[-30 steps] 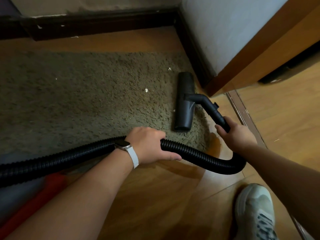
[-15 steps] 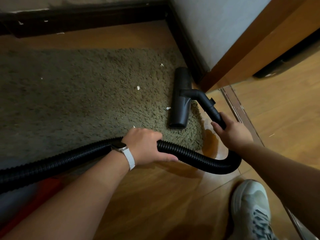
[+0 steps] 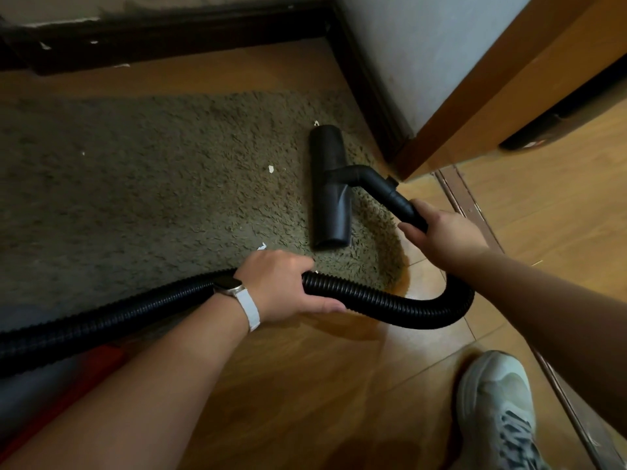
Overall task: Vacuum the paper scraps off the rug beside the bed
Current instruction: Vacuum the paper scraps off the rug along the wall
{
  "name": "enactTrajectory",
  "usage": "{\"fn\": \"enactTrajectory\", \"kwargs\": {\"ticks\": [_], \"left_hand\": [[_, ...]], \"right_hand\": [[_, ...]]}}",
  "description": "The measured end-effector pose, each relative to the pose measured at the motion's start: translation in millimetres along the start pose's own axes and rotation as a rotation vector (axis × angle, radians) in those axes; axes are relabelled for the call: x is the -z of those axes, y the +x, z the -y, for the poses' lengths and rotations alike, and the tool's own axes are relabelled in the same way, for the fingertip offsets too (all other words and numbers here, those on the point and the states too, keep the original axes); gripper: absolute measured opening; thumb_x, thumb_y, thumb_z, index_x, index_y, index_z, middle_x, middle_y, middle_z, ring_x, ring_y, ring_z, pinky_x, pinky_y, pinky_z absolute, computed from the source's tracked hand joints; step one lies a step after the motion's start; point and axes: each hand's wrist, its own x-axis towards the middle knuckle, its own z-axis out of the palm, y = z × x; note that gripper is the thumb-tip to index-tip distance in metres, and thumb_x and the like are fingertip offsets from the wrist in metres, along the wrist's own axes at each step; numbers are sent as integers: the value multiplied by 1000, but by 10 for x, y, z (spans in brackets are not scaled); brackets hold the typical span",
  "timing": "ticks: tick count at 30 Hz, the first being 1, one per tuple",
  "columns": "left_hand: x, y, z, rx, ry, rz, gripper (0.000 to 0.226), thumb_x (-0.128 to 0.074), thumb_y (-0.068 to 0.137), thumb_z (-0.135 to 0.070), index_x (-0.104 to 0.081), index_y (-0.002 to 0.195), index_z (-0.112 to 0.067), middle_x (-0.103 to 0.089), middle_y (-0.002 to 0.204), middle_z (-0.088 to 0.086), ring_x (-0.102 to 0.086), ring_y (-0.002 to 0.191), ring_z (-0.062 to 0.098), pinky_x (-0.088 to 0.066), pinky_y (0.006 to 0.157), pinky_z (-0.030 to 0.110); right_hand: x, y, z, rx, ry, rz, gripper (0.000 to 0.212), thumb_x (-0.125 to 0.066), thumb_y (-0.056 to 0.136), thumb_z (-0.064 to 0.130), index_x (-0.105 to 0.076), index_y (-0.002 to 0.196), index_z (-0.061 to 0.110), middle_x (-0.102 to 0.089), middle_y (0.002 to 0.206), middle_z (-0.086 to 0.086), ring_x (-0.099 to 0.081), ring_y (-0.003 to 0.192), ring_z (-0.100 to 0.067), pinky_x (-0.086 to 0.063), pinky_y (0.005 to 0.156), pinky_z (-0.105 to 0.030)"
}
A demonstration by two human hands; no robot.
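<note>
We are sliding the nozzle (image 3: 330, 184) leftward across the rug (image 3: 135, 184). Half a second ago a paper scrap was lying just beside its left edge, and that scrap is no longer showing, so the nozzle is either covering it or has taken it up. Our right grip (image 3: 444, 232) is grasping the rigid tube (image 3: 397, 198) behind the nozzle. Our left grip (image 3: 281, 283) is clenching round the ribbed hose (image 3: 390, 303) at the rug's near edge.

Paper is still lying on the pile: one scrap (image 3: 316, 123) at the nozzle's far corner, another (image 3: 270, 168) a little to its left, a third (image 3: 261, 246) just beyond our left knuckles, and a small fleck (image 3: 83, 153) well off to the left. We are judging the job only partly done, with the sweep needing to carry on leftward.
</note>
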Motion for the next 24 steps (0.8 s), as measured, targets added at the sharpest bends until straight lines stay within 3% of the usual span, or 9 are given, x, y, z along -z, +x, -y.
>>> {"fn": "enactTrajectory", "kwargs": {"ticks": [4, 9, 13, 17, 24], "left_hand": [[72, -26, 47, 23, -2, 4, 81, -23, 51, -99, -55, 78, -30, -55, 70, -14, -56, 71, 9, -42, 65, 28], [43, -9, -38, 11, 35, 5, 84, -22, 51, -100, -55, 78, -28, -55, 70, -13, -58, 72, 11, -45, 71, 30], [35, 32, -99, -20, 37, 9, 82, -20, 50, -100, -49, 71, -27, -54, 68, -13, -56, 69, 11, -47, 71, 30], [16, 42, -164, -54, 51, 18, 82, -20, 52, -100, -50, 72, -26, -56, 69, -13, -56, 69, 10, -48, 73, 30], [-2, -53, -87, -40, 49, 16, 89, -14, 47, -101, -54, 76, -27, -56, 70, -13, -57, 71, 11, -47, 71, 29]], "right_hand": [[31, 41, 59, 32, 35, 8, 27, -53, 99, 45, -49, 117, 25, -52, 69, 5, -48, 56, -8, -30, 46, -26], [33, -64, -8, 105, 58, 65, 31, -55, 99, 44, -51, 124, 27, -53, 71, 8, -51, 59, -7, -37, 50, -27], [-80, -233, -207, -46, 164, 76, 30, -57, 98, 41, -52, 124, 28, -57, 71, 5, -56, 59, -10, -35, 48, -24], [-164, -372, -293, -175, 250, 108, 33, -57, 98, 41, -52, 128, 29, -60, 72, 0, -60, 61, -16, -42, 50, -28], [-114, -346, -106, -144, 160, 79, 37, -53, 99, 45, -49, 131, 28, -57, 70, 2, -56, 57, -14, -37, 46, -24]]}}
